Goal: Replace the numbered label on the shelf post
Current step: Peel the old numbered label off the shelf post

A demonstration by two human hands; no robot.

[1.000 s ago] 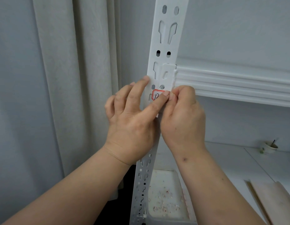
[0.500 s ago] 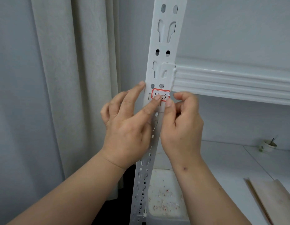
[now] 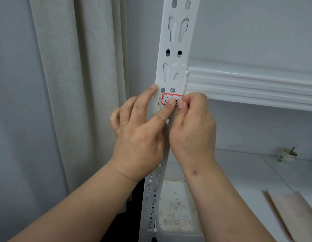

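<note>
Pressing a red-bordered label [image 3: 171,100] against a white slotted shelf post [image 3: 177,42], the left hand [image 3: 139,137] spreads wide, its forefinger on the sticker's face. At the label's three o'clock edge, the right hand [image 3: 192,130] pinches it between thumb and forefinger, just below the shelf beam [image 3: 247,84].

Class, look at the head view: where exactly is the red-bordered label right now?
The red-bordered label sits on the white shelf post, centre frame, just below the shelf beam, between the left hand and the right hand, whose fingertips touch it.
</note>
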